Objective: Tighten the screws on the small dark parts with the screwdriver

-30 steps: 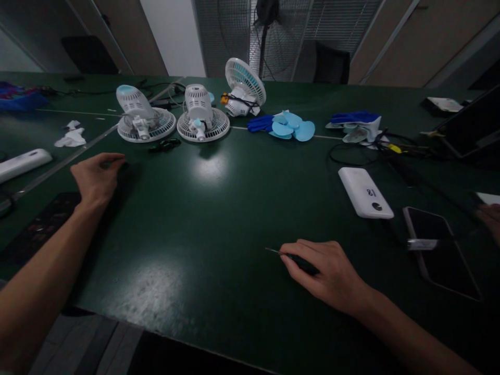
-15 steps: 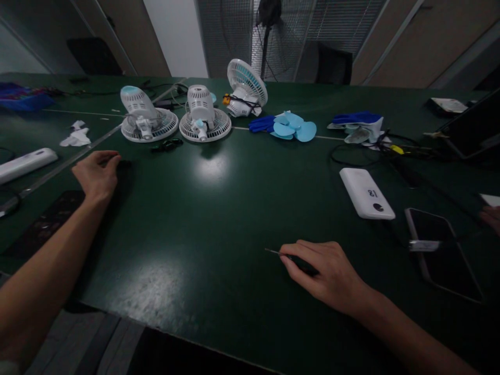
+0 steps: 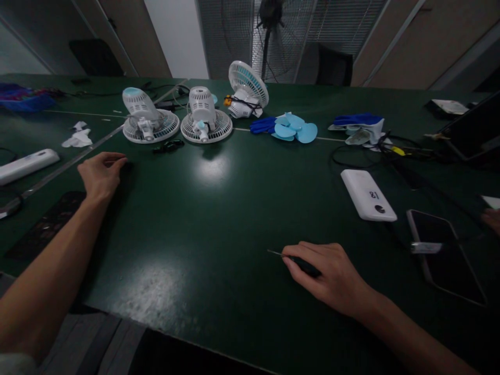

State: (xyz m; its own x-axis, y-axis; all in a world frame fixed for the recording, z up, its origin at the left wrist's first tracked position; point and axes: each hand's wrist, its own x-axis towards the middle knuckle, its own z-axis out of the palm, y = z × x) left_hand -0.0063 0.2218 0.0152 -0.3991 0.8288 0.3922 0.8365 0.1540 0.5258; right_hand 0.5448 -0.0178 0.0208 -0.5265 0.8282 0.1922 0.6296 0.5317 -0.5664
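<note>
My right hand rests near the front of the dark green table, closed around a screwdriver. Its dark handle lies under the fingers and the thin metal shaft points left. Over at the left, my left hand is low at the tabletop with its fingers pinched together. Something small and dark shows by those fingertips, but what it is stays hidden. A short dark bundle lies just beyond that hand, in front of two face-down white fans, the left fan and the middle fan.
A third fan leans at the back beside light-blue fan blades and blue-white gloves. On the right lie a white power bank, a phone and cables. Left are a white device and a dark phone-like slab.
My left hand has shifted slightly to the right along the table, fingers still pinched. The right hand keeps the screwdriver in nearly the same place.
</note>
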